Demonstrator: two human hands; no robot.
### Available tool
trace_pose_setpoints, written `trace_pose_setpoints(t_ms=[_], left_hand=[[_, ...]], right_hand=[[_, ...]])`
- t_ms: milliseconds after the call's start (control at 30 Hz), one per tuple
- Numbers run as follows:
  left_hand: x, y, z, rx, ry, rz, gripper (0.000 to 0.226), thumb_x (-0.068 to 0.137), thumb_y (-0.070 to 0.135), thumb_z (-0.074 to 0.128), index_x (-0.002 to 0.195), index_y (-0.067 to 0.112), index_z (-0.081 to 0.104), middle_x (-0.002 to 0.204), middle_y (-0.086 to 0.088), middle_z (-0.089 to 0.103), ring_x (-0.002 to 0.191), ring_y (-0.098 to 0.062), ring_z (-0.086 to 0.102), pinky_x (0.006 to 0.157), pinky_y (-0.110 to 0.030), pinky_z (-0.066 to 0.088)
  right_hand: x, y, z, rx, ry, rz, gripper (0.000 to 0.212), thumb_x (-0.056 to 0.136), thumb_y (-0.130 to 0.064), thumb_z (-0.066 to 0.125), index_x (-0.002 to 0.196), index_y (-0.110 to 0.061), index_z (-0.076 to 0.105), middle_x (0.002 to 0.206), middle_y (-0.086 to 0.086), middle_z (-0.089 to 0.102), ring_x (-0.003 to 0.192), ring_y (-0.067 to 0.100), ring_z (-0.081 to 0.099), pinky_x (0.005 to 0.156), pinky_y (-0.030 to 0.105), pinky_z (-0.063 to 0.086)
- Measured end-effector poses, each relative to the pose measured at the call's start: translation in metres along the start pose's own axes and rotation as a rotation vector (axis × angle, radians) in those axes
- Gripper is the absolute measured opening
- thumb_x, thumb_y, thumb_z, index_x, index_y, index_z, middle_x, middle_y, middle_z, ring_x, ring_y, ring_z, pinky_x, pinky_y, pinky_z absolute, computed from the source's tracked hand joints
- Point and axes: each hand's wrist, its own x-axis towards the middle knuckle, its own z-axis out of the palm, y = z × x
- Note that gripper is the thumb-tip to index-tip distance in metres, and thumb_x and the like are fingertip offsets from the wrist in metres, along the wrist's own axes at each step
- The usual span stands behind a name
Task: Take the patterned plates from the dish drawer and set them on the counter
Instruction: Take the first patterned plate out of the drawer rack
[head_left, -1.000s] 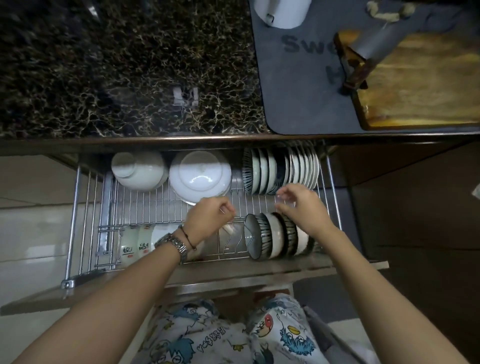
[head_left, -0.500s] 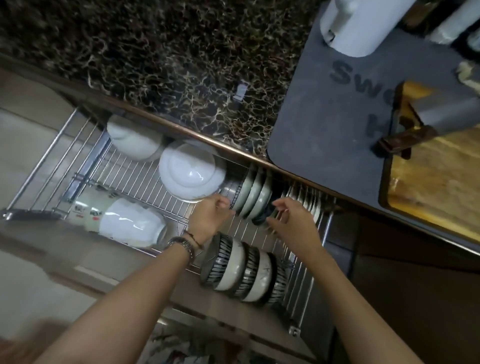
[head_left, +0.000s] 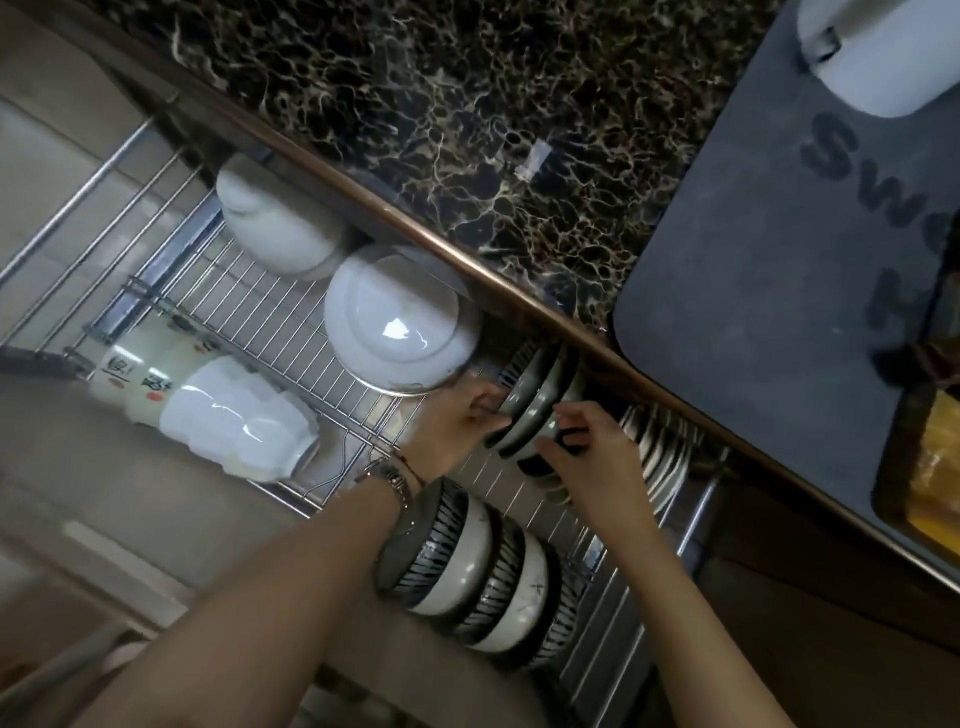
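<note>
The patterned plates (head_left: 540, 395) stand on edge at the back of the wire dish drawer (head_left: 291, 317), half under the counter's edge; their backs are dark-striped, their faces grey-green. My left hand (head_left: 457, 415) presses against the left end of this stack and my right hand (head_left: 587, 457) closes on its right end, so the plates sit between both hands. The dark marbled counter (head_left: 467, 119) lies above the drawer. More plates (head_left: 665, 447) stand further right, partly behind my right hand.
A row of striped bowls (head_left: 483, 577) stands on edge at the drawer's front, under my wrists. White bowls (head_left: 400, 322), (head_left: 275, 228) and a stack of white cups (head_left: 228, 410) fill the drawer's left. A grey mat (head_left: 779, 260) with a white jug (head_left: 883, 52) and a wooden board (head_left: 935, 467) covers the counter's right.
My view has tilted and moved closer. Both hands have gone from above the front bowls back to the rear plate stack and closed on its two ends.
</note>
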Motion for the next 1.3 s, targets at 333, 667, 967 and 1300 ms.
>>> trace_pose_setpoints(t_ms=[333, 667, 967, 1300], left_hand=[[-0.002, -0.007, 0.001, -0.038, 0.085, 0.166, 0.021, 0.079, 0.0, 0.067, 0.096, 0.009, 0.059, 0.076, 0.005, 0.055, 0.065, 0.006, 0.049, 0.066, -0.008, 0.041], [-0.042, 0.003, -0.036, -0.158, -0.016, 0.251, 0.029, 0.077, 0.002, 0.069, 0.09, 0.027, 0.061, 0.078, 0.005, 0.058, 0.07, 0.0, 0.051, 0.068, -0.009, 0.043], [-0.109, 0.038, -0.084, -0.005, -0.154, 0.255, 0.016, 0.082, 0.017, 0.068, 0.098, 0.017, 0.065, 0.089, -0.008, 0.067, 0.078, -0.025, 0.06, 0.072, -0.038, 0.049], [-0.164, 0.079, -0.117, 0.176, -0.261, 0.239, 0.021, 0.07, 0.024, 0.079, 0.085, 0.034, 0.069, 0.079, 0.013, 0.07, 0.071, -0.005, 0.064, 0.067, -0.022, 0.053]], right_hand=[[0.002, -0.004, 0.002, 0.069, -0.001, 0.021, 0.036, 0.077, -0.014, 0.074, 0.109, -0.022, 0.06, 0.093, -0.006, 0.061, 0.089, 0.011, 0.059, 0.071, 0.014, 0.046], [-0.018, -0.033, 0.013, 0.291, 0.046, 0.15, 0.048, 0.076, -0.028, 0.075, 0.119, -0.024, 0.056, 0.108, -0.007, 0.061, 0.096, 0.016, 0.061, 0.082, 0.05, 0.056], [-0.052, -0.087, 0.026, 0.576, 0.021, 0.249, 0.046, 0.072, -0.04, 0.076, 0.112, -0.036, 0.054, 0.109, -0.011, 0.057, 0.105, 0.022, 0.061, 0.085, 0.054, 0.055], [-0.094, -0.113, 0.02, 0.653, -0.04, 0.237, 0.038, 0.072, -0.005, 0.074, 0.1, -0.025, 0.059, 0.087, 0.001, 0.071, 0.072, 0.023, 0.074, 0.061, 0.045, 0.061]])
